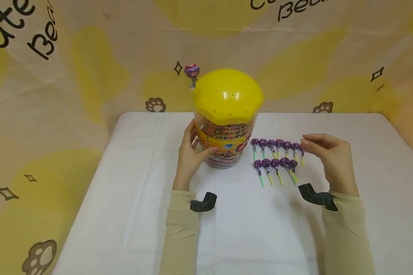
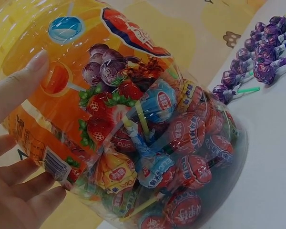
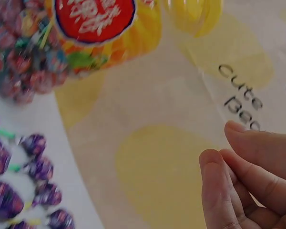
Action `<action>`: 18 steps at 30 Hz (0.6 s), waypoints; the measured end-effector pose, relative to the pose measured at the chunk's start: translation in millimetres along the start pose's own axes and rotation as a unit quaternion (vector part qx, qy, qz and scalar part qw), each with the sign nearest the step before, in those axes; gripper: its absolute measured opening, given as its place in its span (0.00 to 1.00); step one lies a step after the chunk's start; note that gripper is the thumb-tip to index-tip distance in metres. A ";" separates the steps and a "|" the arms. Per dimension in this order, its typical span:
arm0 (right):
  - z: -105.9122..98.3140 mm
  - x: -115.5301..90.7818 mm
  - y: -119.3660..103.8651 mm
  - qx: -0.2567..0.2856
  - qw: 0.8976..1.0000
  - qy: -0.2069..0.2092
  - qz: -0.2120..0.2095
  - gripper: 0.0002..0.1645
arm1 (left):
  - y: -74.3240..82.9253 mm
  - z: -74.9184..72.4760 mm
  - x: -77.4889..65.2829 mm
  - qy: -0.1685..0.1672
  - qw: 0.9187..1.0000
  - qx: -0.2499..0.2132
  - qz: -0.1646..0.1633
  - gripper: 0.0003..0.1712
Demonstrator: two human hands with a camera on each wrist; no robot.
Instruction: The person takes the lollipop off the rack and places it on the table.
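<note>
A big clear jar (image 1: 223, 147) of wrapped lollipops, with a fruit-printed label and a domed yellow lid (image 1: 228, 95), stands on the table. My left hand (image 1: 190, 158) grips its left side, thumb across the front and fingers round the side. Small holes dot the lid, and one purple lollipop (image 1: 192, 71) sticks up at its left edge. To the right of the jar, purple lollipops (image 1: 275, 163) lie in two rows. My right hand (image 1: 330, 156) hovers by the right end of the back row, fingers loosely bent; in the right wrist view nothing shows between its fingertips (image 3: 212, 164).
A white cloth covers the table (image 1: 141, 183), whose back edge meets a yellow patterned backdrop (image 1: 296, 57). Both wrists carry a black mount (image 1: 204, 202). Lollipops with red, blue and yellow wrappers (image 2: 152, 169) fill the lower part of the jar in the left wrist view.
</note>
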State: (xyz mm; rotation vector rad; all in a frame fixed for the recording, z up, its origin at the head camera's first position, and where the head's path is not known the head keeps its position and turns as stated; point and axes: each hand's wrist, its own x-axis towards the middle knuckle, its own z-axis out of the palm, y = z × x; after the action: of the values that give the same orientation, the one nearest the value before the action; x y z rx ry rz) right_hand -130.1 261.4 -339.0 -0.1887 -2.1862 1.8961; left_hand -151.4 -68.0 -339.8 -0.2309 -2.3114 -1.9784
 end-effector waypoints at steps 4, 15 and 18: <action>13.5 -0.8 -16.0 0.025 0.999 -0.007 -0.032 0.10 | 0.5 0.1 -0.8 0.001 1.000 0.003 0.000 0.53; 57.0 4.3 -64.6 0.074 0.990 -0.060 -0.105 0.14 | -12.5 0.1 5.2 0.004 1.000 -0.001 0.001 0.54; 66.8 6.4 -79.1 0.058 0.991 -0.068 -0.104 0.16 | -26.5 1.3 10.0 0.004 1.000 -0.003 -0.001 0.55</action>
State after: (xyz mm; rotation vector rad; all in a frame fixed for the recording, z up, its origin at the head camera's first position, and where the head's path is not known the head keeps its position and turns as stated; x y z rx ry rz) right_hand -149.1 187.4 -268.9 0.1868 -2.0754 1.9604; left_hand -165.9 -70.1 -364.1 -0.2202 -2.3031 -1.9837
